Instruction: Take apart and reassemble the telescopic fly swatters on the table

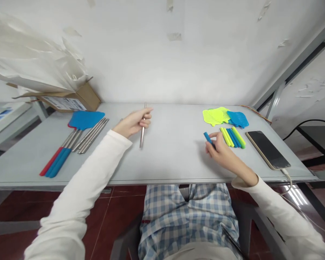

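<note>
My left hand (137, 122) is closed round a thin metal rod (142, 138), held nearly upright above the table. In my right hand (216, 148) a blue plastic handle (209, 139) is pinched between thumb and fingers. Just right of that hand lies a row of yellow and blue handles (233, 137). Behind them are loose fly swatter heads, a yellow one (215, 116) and a blue one (237, 119). Several bare metal rods (93, 136) lie left of my left hand. Beside them, assembled fly swatters (56, 159) with blue and red handles are stacked.
A phone (268, 148) with a white charging cable (287, 175) lies at the table's right. At the back left stands an open cardboard box (81, 97) with white plastic wrapping (38, 54). The grey table (168, 155) meets a white wall behind.
</note>
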Motion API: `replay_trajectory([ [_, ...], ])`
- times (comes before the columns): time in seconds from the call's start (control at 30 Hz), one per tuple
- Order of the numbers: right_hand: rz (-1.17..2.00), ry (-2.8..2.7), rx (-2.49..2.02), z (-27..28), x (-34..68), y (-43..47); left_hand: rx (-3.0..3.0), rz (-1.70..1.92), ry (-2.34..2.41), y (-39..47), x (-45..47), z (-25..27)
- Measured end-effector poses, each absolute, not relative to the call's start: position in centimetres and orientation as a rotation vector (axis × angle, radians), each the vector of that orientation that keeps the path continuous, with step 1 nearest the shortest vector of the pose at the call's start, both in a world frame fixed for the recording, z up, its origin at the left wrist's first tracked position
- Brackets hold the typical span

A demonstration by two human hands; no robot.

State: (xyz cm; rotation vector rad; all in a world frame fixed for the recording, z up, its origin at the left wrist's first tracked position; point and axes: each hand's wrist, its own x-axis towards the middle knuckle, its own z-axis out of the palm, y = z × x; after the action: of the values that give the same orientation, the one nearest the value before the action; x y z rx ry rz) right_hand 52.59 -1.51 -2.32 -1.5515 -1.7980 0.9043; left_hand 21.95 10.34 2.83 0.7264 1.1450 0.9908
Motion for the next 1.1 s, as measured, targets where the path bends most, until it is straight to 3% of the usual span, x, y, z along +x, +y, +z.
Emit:
replay_trajectory([
  [0.17,-0.184,-2.025,-1.999,-3.5,54.6,2.1,1.128,0.888,1.628,7.7,21.5,-0.5],
  [0.3,-0.517,-2.084,-2.082,-4.2,55.4,3.0,1.623,0.79,1.948,6.6,20.0,-2.6],
  [0.47,-0.609,-2.111,-2.067,-4.7,56.6,3.4,1.982,0.417,2.078,5.0,18.5,-4.5],
  [0.83,-0.5,-2.089,-1.819,-5.8,58.1,2.8,2.134,0.104,2.431,4.7,13.7,-2.9],
  [1.1,-0.361,-2.037,-1.317,-2.9,58.0,1.6,2.235,0.146,2.336,3.5,10.9,-1.9],
])
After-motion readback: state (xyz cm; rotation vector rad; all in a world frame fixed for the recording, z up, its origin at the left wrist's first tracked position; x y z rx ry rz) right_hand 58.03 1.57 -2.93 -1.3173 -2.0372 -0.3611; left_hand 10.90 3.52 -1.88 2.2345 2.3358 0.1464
